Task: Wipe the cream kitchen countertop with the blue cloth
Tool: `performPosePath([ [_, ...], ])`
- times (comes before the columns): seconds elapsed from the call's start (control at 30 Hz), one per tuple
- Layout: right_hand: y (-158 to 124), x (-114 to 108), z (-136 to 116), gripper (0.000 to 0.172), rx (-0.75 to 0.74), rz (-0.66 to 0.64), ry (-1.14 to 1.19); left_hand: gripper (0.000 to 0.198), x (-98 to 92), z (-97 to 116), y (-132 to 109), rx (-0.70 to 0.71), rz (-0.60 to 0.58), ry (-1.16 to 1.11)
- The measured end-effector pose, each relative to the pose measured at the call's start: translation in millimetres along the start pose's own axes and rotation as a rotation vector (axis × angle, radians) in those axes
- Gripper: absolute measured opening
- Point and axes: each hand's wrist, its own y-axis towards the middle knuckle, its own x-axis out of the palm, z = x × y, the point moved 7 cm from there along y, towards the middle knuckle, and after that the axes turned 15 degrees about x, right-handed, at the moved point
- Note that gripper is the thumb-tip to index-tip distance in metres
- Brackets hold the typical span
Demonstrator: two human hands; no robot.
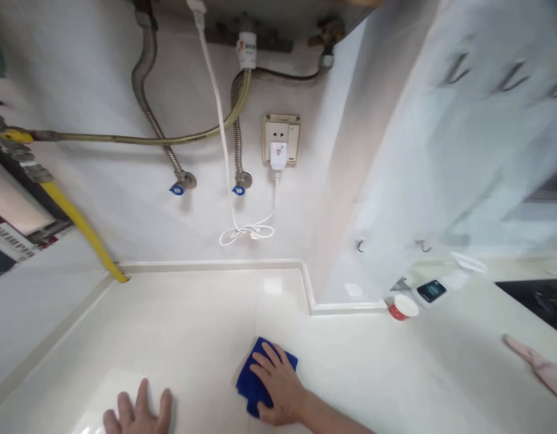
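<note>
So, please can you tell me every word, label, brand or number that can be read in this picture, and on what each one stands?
White label on a pipe: red characters, too small to read.
Printed paper at the left edge: lines of print, too blurred to read.
Small dark screen: nothing can be read.
No other text can be read.

- Left hand (137, 410): wrist and forearm cut off by the lower edge.
- Right hand (278, 383): forearm cut off by the lower edge; palm hides most of the blue cloth (248, 386).
- Pink finger-like shape (538, 367): cut off by the right edge; glove or sleeve, cannot tell.
- Black cooktop (536, 301): cut off by the right edge.
- Water heater (260, 24): only the underside shows, cut off above.
- Pale cabinet (441, 132): blurred.
- Dark-screened device (431, 291): too small to identify.
</note>
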Motion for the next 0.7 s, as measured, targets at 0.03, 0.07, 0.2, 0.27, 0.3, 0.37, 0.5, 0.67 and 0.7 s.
performPosePath([
  [0.03,-16.1,3.0,1.5,0.081,-0.011,0.004,0.013,0.085,-1.7,0.7,0.4,0.001,-0.003,-0.016],
  [0.07,-30.5,6.4,3.6,0.081,-0.012,0.011,0.023,0.086,-3.9,1.8,0.9,0.002,-0.009,-0.033],
  [0.2,-70.1,24.0,16.9,0.083,0.111,0.090,0.009,0.088,-19.0,17.1,0.7,0.010,-0.033,-0.124],
  [0.27,-81.8,30.8,25.9,0.081,0.218,0.167,-0.017,0.086,-25.0,41.0,-4.5,0.064,-0.038,-0.182],
  [0.3,-87.0,32.6,30.5,0.077,0.251,0.208,-0.020,0.084,-24.8,59.9,-10.2,0.131,-0.055,-0.199],
  [0.37,-98.0,31.4,40.9,0.061,0.255,0.297,0.032,0.072,-18.3,108.0,-31.5,0.312,-0.092,-0.218],
  [0.5,-136.8,12.0,83.5,0.045,0.245,0.552,0.323,0.052,6.1,215.7,-111.6,0.685,-0.136,-0.303],
  [0.67,-208.1,10.3,145.1,0.035,0.368,0.735,0.454,0.063,13.8,300.0,-194.3,0.896,0.121,-0.256],
  [0.7,-222.8,14.0,155.4,0.034,0.396,0.765,0.436,0.067,16.3,305.3,-199.9,0.869,0.141,-0.241],
])
